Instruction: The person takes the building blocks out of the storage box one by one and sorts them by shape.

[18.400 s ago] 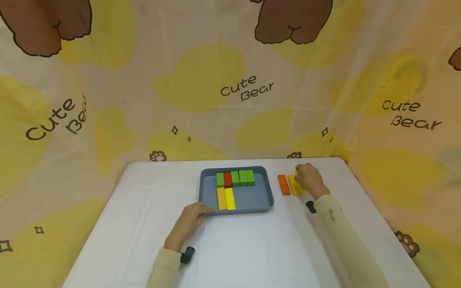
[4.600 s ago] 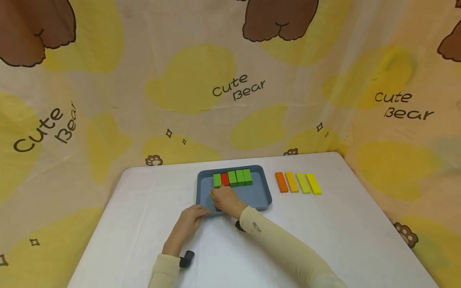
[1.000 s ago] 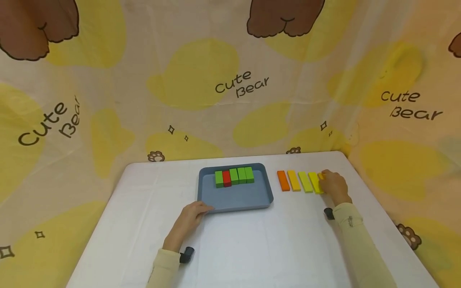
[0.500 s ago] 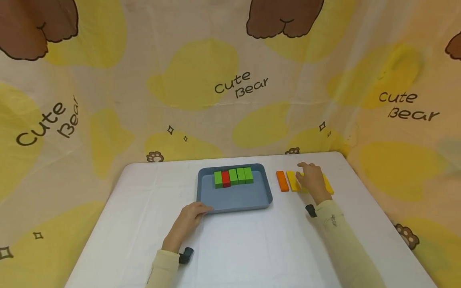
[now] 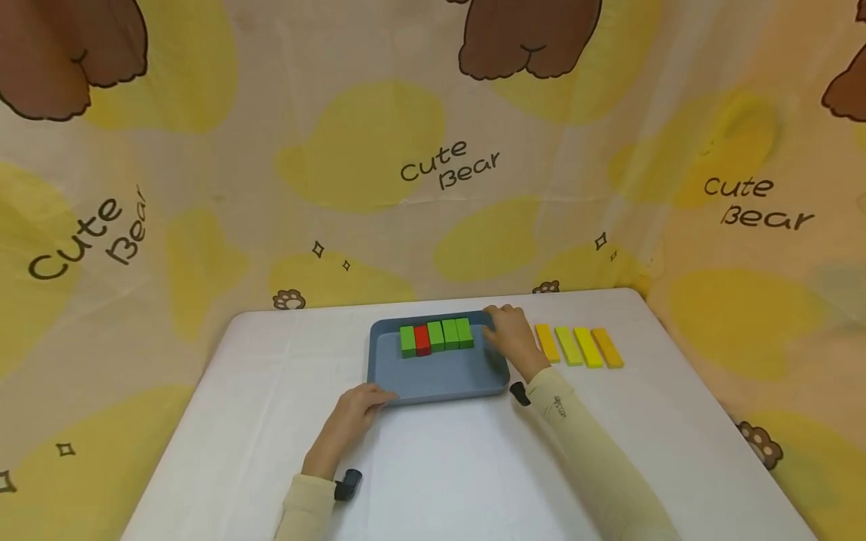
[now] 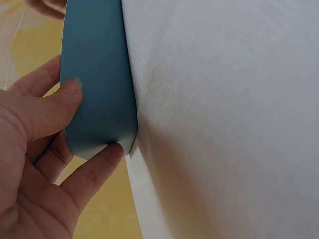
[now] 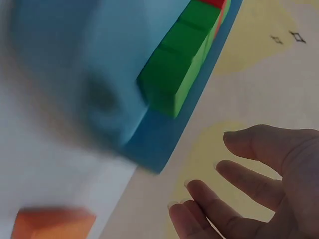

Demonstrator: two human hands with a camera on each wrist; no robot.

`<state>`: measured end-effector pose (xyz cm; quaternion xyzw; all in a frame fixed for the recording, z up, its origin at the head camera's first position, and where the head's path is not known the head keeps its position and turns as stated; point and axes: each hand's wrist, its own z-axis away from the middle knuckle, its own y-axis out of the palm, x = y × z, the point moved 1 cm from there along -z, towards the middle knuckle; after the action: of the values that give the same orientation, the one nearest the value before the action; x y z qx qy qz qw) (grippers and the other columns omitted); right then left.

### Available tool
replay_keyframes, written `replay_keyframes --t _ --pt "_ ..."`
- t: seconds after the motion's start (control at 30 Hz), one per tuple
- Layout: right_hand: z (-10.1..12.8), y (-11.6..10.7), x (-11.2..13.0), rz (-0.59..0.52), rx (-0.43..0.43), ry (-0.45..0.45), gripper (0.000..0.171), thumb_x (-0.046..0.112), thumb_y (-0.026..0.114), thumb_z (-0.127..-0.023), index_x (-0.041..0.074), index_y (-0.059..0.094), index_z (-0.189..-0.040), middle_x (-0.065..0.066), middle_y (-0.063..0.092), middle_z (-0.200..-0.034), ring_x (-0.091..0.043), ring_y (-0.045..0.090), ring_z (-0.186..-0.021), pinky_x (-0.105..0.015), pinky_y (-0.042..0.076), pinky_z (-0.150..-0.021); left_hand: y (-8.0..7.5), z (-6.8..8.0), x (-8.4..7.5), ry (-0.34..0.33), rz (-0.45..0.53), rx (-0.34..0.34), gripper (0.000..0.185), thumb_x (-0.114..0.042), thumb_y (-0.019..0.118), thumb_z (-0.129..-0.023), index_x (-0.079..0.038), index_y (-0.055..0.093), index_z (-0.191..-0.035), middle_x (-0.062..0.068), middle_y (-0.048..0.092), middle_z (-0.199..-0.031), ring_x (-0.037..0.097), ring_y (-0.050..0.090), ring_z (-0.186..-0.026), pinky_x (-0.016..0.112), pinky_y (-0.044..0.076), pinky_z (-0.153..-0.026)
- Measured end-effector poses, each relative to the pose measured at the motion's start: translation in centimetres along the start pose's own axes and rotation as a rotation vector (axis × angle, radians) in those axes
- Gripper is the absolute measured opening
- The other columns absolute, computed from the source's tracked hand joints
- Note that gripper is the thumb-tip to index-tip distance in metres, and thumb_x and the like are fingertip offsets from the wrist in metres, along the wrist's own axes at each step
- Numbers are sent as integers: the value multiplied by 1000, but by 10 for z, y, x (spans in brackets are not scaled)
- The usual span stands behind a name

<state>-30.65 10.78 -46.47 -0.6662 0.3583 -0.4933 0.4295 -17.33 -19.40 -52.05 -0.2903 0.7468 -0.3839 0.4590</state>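
My left hand [image 5: 353, 412] grips the near left corner of a shallow blue-grey tray [image 5: 446, 378]; in the left wrist view the thumb presses on the tray's outer wall [image 6: 99, 74]. Inside, along the far side, stands a row of green blocks [image 5: 451, 335] with one red block [image 5: 422, 340] among them. My right hand [image 5: 514, 336] hovers at the tray's right edge, fingers spread and loosely bent. Nothing is between those fingers in the right wrist view, where the green blocks [image 7: 172, 59] show beyond the hand.
Right of the tray lie flat blocks in a row: amber [image 5: 547, 343], lime [image 5: 569, 346], yellow [image 5: 588, 348] and a darker amber one [image 5: 607, 348]. An orange block [image 7: 52, 224] shows in the right wrist view. A patterned cloth [image 5: 365, 150] hangs behind the white table [image 5: 433, 473].
My right hand has let go of the darker amber block at the row's right end and moved left to the tray. The yellow and amber blocks seen in the tray earlier are out of it.
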Motion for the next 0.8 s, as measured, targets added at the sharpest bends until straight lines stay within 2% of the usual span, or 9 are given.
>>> replay_keyframes --t 0.17,0.4,0.63,0.8 --pt "-8 7 22 -30 -2 -34 37 19 66 -91 5 64 -125 -23 65 -118 -41 60 -107 -50 52 -94 1 0 -1 14 10 -29 21 -2 70 -87 -15 79 -101 1 71 -90 17 68 -89 32 59 -79" --pt "-13 24 36 -35 27 15 36 17 65 -88 5 66 -122 -22 65 -113 -36 62 -99 -48 55 -83 0 1 -3 24 -1 -23 21 -3 69 -88 -16 79 -101 1 72 -89 17 68 -88 32 59 -79" --pt "-20 33 47 -9 65 22 37 18 65 -89 4 65 -123 -22 64 -114 -34 61 -100 -46 55 -85 -1 0 -2 17 0 -19 22 -2 69 -88 -16 79 -102 1 72 -90 17 68 -89 32 59 -80" --pt "-19 37 50 -11 98 46 37 19 67 -90 3 65 -123 -25 62 -117 -38 61 -104 -49 56 -85 0 0 -1 12 -11 -13 21 -3 69 -88 -17 79 -101 1 71 -88 16 68 -87 30 59 -79"
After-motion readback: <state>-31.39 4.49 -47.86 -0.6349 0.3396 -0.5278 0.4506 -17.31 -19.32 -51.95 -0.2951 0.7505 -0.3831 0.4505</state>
